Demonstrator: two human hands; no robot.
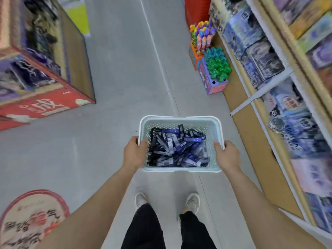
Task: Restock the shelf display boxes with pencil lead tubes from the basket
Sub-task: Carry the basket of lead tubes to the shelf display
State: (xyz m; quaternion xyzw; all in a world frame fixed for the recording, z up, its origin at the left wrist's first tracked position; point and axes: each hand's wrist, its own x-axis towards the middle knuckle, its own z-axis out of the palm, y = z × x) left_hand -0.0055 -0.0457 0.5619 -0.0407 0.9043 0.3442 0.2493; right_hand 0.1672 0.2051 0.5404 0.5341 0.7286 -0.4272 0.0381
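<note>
left hand (135, 154) and right hand (226, 155) grip basket (179, 119) sides, frame centre; tilt could spill lead tubes (177, 149).

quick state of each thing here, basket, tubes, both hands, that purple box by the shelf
basket: carried above the floor, upright, partly filled
pencil lead tubes: piled loose inside the basket
left hand: grips the basket's left rim
right hand: grips the basket's right rim
purple box: upright on the floor, stocked

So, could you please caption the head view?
Left hand and right hand grip a pale blue perforated plastic basket of dark pencil lead tubes.
</note>
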